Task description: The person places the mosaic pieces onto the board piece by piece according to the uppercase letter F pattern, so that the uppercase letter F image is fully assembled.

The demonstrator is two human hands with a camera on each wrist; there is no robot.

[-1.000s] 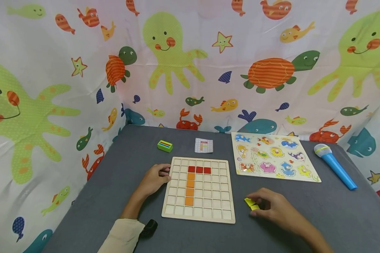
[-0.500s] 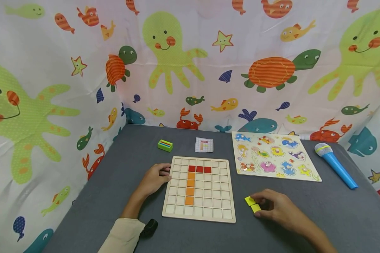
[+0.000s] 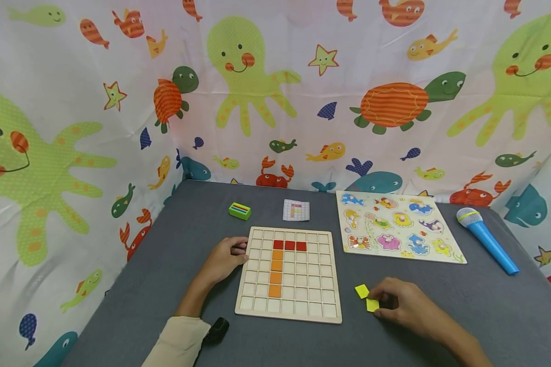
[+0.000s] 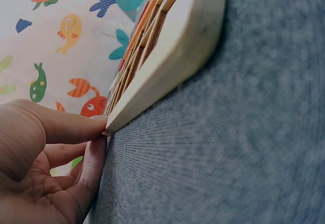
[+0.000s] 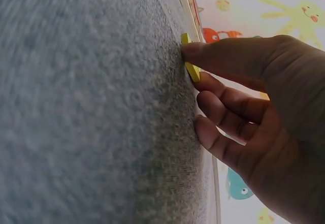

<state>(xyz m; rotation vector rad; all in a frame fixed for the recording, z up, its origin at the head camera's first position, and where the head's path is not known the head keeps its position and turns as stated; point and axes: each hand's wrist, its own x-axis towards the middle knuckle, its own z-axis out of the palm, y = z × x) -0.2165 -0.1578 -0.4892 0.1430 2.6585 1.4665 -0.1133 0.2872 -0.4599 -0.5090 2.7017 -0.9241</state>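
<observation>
A wooden grid board (image 3: pixel 301 283) lies mid-table, with a row of red tiles (image 3: pixel 290 245) and a column of orange tiles (image 3: pixel 276 265) set in its squares. My left hand (image 3: pixel 224 261) holds the board's left edge; in the left wrist view, thumb and fingertips meet at that pale edge (image 4: pixel 157 82). Right of the board, my right hand (image 3: pixel 404 306) pinches a yellow square tile (image 3: pixel 372 305) between thumb and index finger, low over the cloth. Its other fingers are bent, seen in the right wrist view. A second yellow tile (image 3: pixel 361 291) lies just beyond, to the left.
Behind the board are a green block with coloured stripes (image 3: pixel 240 211) and a small pattern card (image 3: pixel 296 210). A sea-animal peg puzzle (image 3: pixel 399 229) and a blue toy microphone (image 3: pixel 486 241) lie at the back right. A printed curtain (image 3: pixel 303 102) surrounds the grey table.
The right hand has drawn one yellow tile slightly right and toward me, away from the other, which has come into full view. The left hand and board stay put.
</observation>
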